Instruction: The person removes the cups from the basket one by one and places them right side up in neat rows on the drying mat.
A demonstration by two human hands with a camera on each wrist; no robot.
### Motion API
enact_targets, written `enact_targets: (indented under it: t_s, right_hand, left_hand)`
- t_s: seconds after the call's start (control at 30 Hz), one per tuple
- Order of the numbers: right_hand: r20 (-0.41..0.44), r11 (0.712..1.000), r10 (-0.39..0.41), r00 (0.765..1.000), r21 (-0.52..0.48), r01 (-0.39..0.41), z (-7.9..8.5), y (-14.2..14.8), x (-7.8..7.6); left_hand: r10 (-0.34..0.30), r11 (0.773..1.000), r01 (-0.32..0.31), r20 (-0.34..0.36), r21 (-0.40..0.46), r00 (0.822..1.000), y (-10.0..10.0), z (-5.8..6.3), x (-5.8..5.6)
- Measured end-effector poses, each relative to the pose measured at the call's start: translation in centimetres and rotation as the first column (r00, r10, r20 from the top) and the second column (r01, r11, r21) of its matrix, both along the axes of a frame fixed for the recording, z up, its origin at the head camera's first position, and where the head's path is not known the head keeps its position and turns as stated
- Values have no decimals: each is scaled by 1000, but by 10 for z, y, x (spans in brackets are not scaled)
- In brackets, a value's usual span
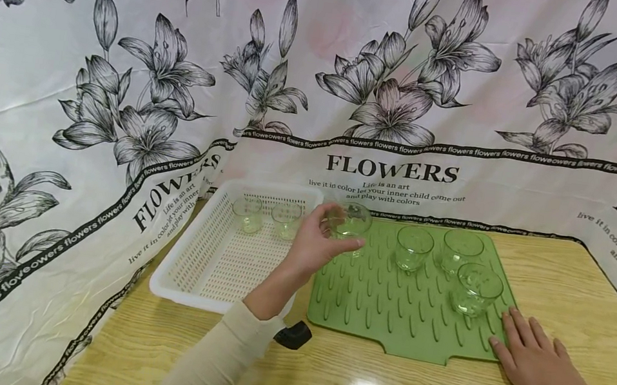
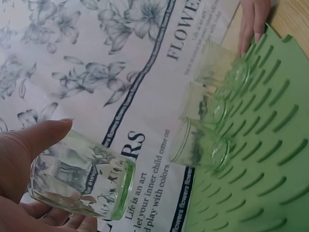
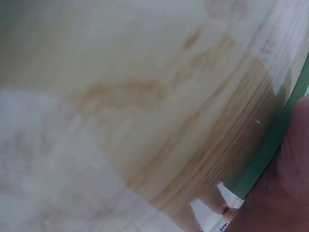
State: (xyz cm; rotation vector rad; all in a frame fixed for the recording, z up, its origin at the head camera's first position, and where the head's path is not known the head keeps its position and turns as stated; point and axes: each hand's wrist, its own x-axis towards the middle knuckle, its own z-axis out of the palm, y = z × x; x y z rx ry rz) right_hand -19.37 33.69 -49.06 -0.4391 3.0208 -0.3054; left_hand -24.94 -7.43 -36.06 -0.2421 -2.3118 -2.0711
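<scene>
My left hand (image 1: 316, 239) grips a clear drinking glass (image 2: 79, 176), thumb on one side and fingers on the other. In the head view that glass is over the left edge of the green drying mat (image 1: 365, 297), beside the white basket. Three more clear glasses stand on the mat: one near its middle (image 1: 413, 250), one at the back right (image 1: 461, 252) and one in front of that (image 1: 475, 291). My right hand (image 1: 538, 362) rests flat at the mat's right edge, fingers straight, holding nothing. The right wrist view shows mostly wood grain and the mat's edge.
A white perforated basket (image 1: 170, 288) stands left of the mat, with two clear glasses (image 1: 247, 216) at its back. Wooden table (image 1: 319, 376) lies in front. A flower-printed cloth (image 1: 289, 73) hangs close behind and along the left.
</scene>
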Motion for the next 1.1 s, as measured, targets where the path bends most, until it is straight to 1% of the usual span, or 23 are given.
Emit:
enact_targets:
  t_s: [0.1, 0.3, 0.47, 0.67, 0.9, 1.1]
  right_hand:
    - [11, 1000, -2, 1000, -6, 2, 0, -1, 0]
    - [9, 1000, 1, 1000, -6, -1, 1, -1, -1]
    - [12, 1000, -1, 1000, 4, 1, 2, -1, 0]
    - [23, 1000, -1, 1000, 2, 1, 4, -1, 0]
    - [32, 1000, -1, 999, -6, 1, 4, 0, -1]
    - [46, 1000, -3, 999, -21, 4, 2, 2, -1]
  left_hand:
    - [1, 1000, -1, -3, -7, 1000, 8, -2, 0]
    - [-18, 1000, 19, -15, 4, 1000, 20, -6, 2]
    - [-1, 1000, 1, -13, -30, 1000, 27, -10, 2]
    - [-13, 1000, 13, -5, -14, 1000, 38, -16, 2]
    - [-12, 993, 16, 33, -114, 999, 52, -24, 2]
    - [0, 987, 9, 59, -158, 998, 65, -34, -1]
